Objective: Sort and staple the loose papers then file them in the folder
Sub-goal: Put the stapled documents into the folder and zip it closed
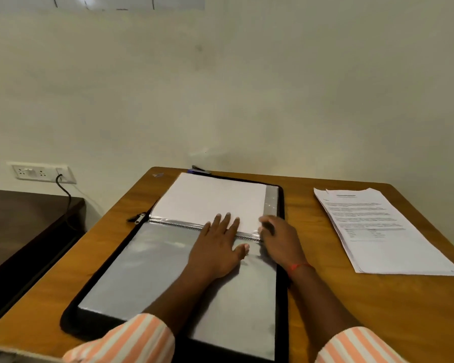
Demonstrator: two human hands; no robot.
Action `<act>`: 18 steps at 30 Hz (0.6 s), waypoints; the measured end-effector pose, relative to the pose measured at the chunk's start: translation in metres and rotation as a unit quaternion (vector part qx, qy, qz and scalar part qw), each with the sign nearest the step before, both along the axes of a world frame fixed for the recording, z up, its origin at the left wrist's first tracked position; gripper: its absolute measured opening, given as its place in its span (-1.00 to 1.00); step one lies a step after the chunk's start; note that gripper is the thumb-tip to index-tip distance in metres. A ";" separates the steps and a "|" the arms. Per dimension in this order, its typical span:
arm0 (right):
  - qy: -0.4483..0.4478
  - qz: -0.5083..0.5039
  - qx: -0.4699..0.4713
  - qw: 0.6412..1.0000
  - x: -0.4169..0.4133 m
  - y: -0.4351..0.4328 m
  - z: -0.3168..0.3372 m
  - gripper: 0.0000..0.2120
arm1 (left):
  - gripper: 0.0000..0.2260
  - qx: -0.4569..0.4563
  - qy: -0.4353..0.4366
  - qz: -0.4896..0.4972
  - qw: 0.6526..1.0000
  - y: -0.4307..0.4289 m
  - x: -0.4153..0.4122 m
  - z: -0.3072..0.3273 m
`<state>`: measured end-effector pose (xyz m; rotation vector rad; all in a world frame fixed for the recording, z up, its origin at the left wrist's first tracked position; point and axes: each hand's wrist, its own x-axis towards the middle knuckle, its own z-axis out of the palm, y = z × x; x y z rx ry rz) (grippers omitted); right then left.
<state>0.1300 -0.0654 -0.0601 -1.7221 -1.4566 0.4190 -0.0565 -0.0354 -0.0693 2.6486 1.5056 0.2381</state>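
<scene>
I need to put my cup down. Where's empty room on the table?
Bare brown wooden table shows between the open black zip folder and the white printed paper stack, and left of the folder. Crowded: left hand and right hand on the folder's middle.

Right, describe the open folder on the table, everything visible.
The folder lies open and flat on the wooden table, black-edged with a zip whose metal pull sits at the left end of the central binding. Its far half shows a white sheet under a clear sleeve; its near half shows glossy grey sleeves. The left hand presses flat across the binding, and the right hand rests with curled fingers at its right end; their grip is blurred.
</scene>
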 end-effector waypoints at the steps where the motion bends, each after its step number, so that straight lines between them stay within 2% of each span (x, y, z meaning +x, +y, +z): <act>1: -0.033 0.016 -0.009 0.999 0.000 0.002 -0.002 -0.69 | -0.34 0.000 0.006 0.000 1.000 0.002 0.001 0.001; 5: -0.085 0.020 -0.012 0.996 0.001 0.004 -0.007 -0.66 | -0.33 -0.004 0.008 -0.002 1.000 -0.001 0.003 0.003; 7: -0.104 0.000 -0.014 0.994 0.002 0.004 -0.009 -0.67 | -0.36 0.025 -0.052 -0.020 0.998 -0.006 0.003 0.006; 10: -0.121 -0.043 -0.014 0.992 0.004 0.000 -0.011 -0.68 | -0.60 0.111 -0.147 -0.049 0.982 -0.018 0.001 0.010; 12: -0.110 -0.061 -0.008 0.992 0.005 -0.007 -0.008 -0.69 | -0.68 0.084 -0.135 -0.048 0.986 -0.024 0.001 0.014; 16: -0.084 -0.102 0.002 0.991 0.014 -0.035 -0.004 -0.71 | -0.60 0.043 -0.123 -0.035 0.991 -0.027 -0.001 0.018; 18: -0.099 -0.173 -0.001 0.980 0.031 -0.051 -0.001 -0.71 | -0.56 0.033 -0.120 -0.039 0.991 -0.037 0.000 0.018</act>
